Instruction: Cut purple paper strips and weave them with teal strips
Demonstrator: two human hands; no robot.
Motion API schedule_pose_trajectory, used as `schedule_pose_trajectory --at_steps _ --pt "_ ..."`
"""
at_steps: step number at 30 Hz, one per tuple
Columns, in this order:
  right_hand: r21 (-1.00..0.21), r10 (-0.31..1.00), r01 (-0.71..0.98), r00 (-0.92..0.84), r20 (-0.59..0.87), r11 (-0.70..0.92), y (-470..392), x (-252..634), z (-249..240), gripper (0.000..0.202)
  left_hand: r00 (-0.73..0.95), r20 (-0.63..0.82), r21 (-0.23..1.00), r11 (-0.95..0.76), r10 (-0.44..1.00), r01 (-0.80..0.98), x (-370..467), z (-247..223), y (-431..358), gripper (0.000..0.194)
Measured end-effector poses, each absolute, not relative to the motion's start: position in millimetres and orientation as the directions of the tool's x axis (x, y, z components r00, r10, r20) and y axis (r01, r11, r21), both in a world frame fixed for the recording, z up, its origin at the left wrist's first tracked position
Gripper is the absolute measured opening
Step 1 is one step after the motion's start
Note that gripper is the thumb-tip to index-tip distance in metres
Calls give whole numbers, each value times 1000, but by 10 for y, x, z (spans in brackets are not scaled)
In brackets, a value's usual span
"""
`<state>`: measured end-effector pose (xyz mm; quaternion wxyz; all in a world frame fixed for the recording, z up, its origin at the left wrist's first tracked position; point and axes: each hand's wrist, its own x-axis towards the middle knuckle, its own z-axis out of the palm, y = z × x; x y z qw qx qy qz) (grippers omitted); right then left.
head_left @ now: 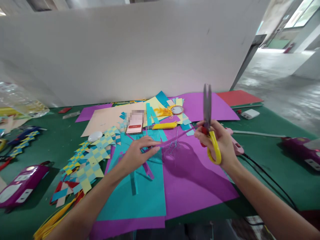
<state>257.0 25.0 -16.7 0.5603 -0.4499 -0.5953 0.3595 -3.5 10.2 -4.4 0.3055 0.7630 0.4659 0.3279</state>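
Observation:
Between my two hands runs a narrow purple paper strip [176, 138]. My left hand [140, 150] pinches one end of it between thumb and fingers. At the other end, the fingertips of my right hand [221, 141] meet the strip while the same hand grips a pair of scissors [207, 106]. The scissors point upward, blades nearly together, with a yellow handle loop hanging below. Underneath lie a teal paper sheet [147, 196] and a purple paper sheet [195, 196]. Loose purple strips [149, 171] and thin wire-like pieces [172, 150] rest on them.
Woven yellow-and-blue paper pieces [93, 163] spread at the left. A phone [136, 122], a yellow-handled cutter [165, 125] and a roll of tape [177, 110] lie further back. Purple power strips [23, 185] flank the green table, and a white panel [125, 53] stands behind.

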Motion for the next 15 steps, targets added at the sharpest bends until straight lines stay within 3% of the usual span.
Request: schedule_pose_trajectory --at_steps 3,6,11,15 --pt "-908 912 128 51 407 399 250 2588 -181 31 398 221 728 -422 890 541 10 -74 95 16" --pt "-889 916 219 -112 386 402 243 2563 -204 31 400 259 714 -453 879 533 37 -108 77 14" --pt "-635 759 416 -368 536 651 211 2457 -248 15 310 443 668 -540 841 512 36 -149 32 8" --pt "-487 660 458 -394 639 744 228 2484 -241 20 227 492 669 -532 841 519 32 -108 -12 5"
